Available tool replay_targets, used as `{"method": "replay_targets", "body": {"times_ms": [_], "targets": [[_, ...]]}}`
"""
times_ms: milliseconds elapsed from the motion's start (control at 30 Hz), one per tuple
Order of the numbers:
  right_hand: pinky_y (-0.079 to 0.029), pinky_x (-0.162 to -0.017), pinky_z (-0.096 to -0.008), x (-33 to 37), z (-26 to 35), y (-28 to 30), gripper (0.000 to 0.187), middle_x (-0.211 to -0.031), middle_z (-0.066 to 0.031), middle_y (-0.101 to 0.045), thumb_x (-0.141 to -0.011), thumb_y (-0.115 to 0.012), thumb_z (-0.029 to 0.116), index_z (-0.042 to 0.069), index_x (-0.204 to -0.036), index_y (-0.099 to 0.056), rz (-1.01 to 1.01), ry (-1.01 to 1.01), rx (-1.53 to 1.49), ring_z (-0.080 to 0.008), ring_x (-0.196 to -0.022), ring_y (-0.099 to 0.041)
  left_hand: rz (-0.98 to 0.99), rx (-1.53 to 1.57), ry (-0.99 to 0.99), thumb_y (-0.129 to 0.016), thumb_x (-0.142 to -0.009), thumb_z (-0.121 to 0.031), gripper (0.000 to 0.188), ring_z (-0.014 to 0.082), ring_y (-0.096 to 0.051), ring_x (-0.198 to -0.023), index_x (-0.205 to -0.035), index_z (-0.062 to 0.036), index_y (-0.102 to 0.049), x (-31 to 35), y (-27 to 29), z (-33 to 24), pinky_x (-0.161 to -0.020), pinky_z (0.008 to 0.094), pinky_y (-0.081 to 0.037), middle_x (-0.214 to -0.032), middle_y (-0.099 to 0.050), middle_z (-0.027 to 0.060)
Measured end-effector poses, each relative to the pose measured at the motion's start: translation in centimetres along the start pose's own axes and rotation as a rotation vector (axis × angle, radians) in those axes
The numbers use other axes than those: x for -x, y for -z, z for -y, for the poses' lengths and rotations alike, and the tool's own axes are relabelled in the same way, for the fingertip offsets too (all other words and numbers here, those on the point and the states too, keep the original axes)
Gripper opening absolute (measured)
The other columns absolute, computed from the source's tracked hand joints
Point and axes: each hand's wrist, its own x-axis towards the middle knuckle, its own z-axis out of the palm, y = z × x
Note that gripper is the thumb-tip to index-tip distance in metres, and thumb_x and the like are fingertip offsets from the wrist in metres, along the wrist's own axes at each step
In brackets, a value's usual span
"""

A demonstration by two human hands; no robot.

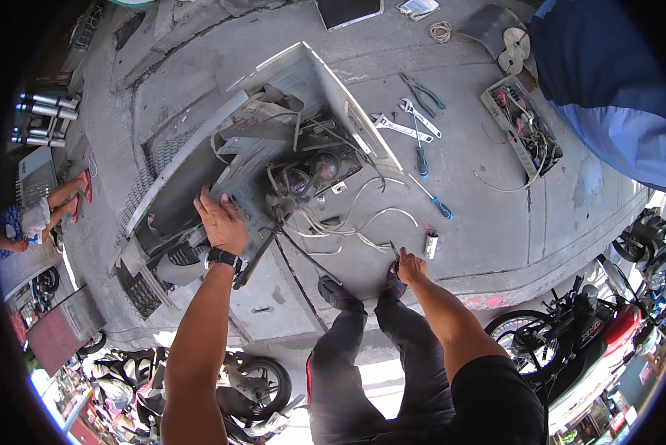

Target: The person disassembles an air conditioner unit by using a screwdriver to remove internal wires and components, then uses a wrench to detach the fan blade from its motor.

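Left hand [222,224] spread on metal appliance casing [253,159], long axis near-left to far-right; right hand [412,268], farther off, grasps indistinct dark tool [394,251].

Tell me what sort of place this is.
Likely an outdoor, roadside repair spot: wrenches lie on paved ground beside an open metal casing, with motorcycles parked nearby.

The person's left forearm [199,334] is slanting upward, the left hand [223,224] spreading its fingers, palm down. The right forearm [446,317] is angling up and leftward, the right hand [411,268] curling its fingers in a grip.
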Motion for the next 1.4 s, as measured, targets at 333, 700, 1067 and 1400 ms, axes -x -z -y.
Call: {"method": "replay_targets", "body": {"times_ms": [333, 700, 1067, 1400], "targets": [[-0.052, -0.082, -0.0463, -10.4, -0.2, -0.8, 0.026, -0.106, -0.0157, -0.058, -0.09, -0.047, 0.015, 0.012, -0.116, -0.048, -0.405, 0.066, -0.146, -0.033, -0.099, -0.063, 0.028, -0.024, -0.127, -0.047, -0.099, -0.01, 0.047, 0.0474, -0.043, -0.12, -0.142, -0.0017, -0.031, 0.4, 0.2, -0.2, -0.097, 0.0505, -0.041, -0.134, -0.037, 0.03], [-0.05, -0.085, -0.0451, -14.8, 1.7, -4.8, 0.027, -0.109, -0.0126, -0.055, -0.089, -0.052, 0.015, 0.014, -0.115, -0.047, -0.484, 0.113, -0.128, -0.0318, -0.105, -0.058, -0.02, 0.097, -0.228, -0.047, -0.098, -0.006, 0.044, 0.0448, -0.044, -0.121, -0.139, 0.0014, -0.034, 0.2, 0.1, 0.0, -0.101, 0.0502, -0.036, -0.131, -0.043, 0.0277], [-0.049, -0.09, -0.0454, -16.7, 1.0, -4.7, 0.042, -0.121, -0.0158, -0.056, -0.086, -0.063, 0.023, 0.012, -0.123, -0.045, -0.266, 0.303, -0.076, -0.0364, -0.109, -0.059, -0.106, 0.188, -0.156, -0.047, -0.098, -0.008, 0.042, 0.0387, -0.045, -0.125, -0.138, -0.0002, -0.039, 0.7, -0.3, 1.1, -0.105, 0.0443, -0.034, -0.133, -0.046, 0.0241], [-0.043, -0.096, -0.0458, -16.9, -12.5, -1.0, 0.032, -0.118, -0.0131, -0.052, -0.092, -0.052, 0.016, 0.016, -0.124, -0.051, -0.742, -0.142, 0.029, -0.0298, -0.117, -0.051, -0.055, 0.193, -0.032, -0.05, -0.098, -0.021, 0.047, 0.0314, -0.054, -0.122, -0.14, -0.0012, -0.042, -0.3, -1.5, 2.8, -0.104, 0.0372, -0.038, -0.134, -0.052, 0.0226]]}}
